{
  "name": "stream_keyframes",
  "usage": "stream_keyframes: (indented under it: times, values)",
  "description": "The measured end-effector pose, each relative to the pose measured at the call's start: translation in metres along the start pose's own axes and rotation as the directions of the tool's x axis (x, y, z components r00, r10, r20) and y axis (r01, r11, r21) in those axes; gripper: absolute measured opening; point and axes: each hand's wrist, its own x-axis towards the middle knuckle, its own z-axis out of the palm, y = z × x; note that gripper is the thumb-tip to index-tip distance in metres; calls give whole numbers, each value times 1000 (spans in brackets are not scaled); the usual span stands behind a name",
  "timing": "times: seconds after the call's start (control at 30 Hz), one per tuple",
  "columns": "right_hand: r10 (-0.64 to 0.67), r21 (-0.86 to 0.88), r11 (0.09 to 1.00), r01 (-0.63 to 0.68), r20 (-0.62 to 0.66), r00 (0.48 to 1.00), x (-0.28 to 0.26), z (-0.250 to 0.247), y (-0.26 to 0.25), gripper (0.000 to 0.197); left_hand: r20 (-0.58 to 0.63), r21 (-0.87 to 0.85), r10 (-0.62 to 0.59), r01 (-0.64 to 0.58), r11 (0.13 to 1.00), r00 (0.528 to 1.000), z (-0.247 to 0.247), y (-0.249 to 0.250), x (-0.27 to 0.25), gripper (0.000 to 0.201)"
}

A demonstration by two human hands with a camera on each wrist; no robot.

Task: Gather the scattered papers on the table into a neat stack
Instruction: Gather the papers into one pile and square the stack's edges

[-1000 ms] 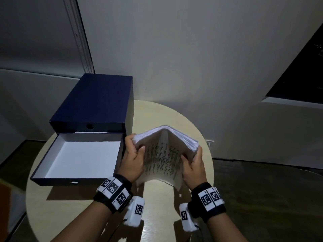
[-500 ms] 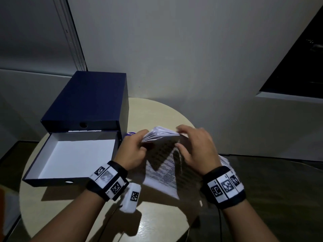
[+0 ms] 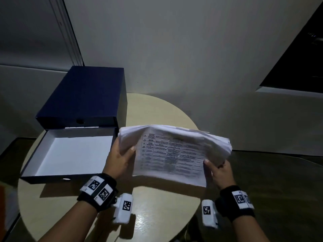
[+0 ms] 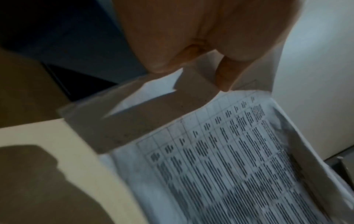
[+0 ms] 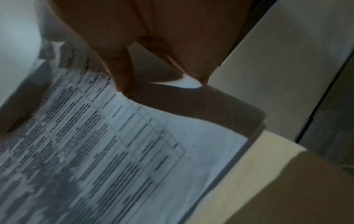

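A thick bundle of white papers (image 3: 172, 152) with a printed table on the top sheet is held up above the round beige table (image 3: 157, 206). My left hand (image 3: 120, 156) grips the bundle's left edge, thumb on top. My right hand (image 3: 218, 170) grips the right edge, thumb on the printed sheet. The sheets fan unevenly at the far right side. In the left wrist view the papers (image 4: 220, 159) run from under my fingers (image 4: 222, 75). The right wrist view shows the papers (image 5: 114, 151) pinched under my thumb.
A dark blue box (image 3: 83, 95) stands at the table's back left, its open white-lined tray (image 3: 73, 154) in front of it, right beside my left hand. A grey wall rises behind the table. Dark floor lies to the right.
The bundle has turned from upright and folded to spread wide and nearly flat. My right hand has moved from the top of the papers to their right edge.
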Motion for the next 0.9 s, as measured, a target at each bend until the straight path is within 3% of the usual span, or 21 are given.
stream_keyframes:
  times: [0.13,0.2,0.27,0.4,0.5,0.6,0.73,0.9]
  values:
    - [20,-90,996,-23,-35,999,-13,9,22,39,-24,139,-10,13,990,1000,4,-40,-6,42]
    - [-40,-170,985,31,-46,998,-14,13,33,34,-30,112,-125,127,986,992,9,-49,-14,37]
    - [-61,-187,981,47,-67,996,-13,13,35,27,-31,86,-165,167,982,986,10,-56,-14,29]
    - [31,-153,987,-39,-57,998,-14,9,27,32,-56,105,-113,119,987,992,8,-57,-9,25]
    - [7,-52,999,-10,-61,998,-20,10,16,33,-30,-4,-87,86,996,996,7,-52,-11,32]
    - [-47,40,998,54,-165,985,-23,18,7,23,-31,-98,-48,45,994,998,8,-46,-12,26]
    - [-117,26,991,129,-279,953,-17,26,1,18,-104,-60,10,-16,998,995,11,-43,-3,9]
    - [-136,-3,990,141,-303,943,-10,25,5,14,-115,-34,31,-35,999,993,14,-45,4,3]
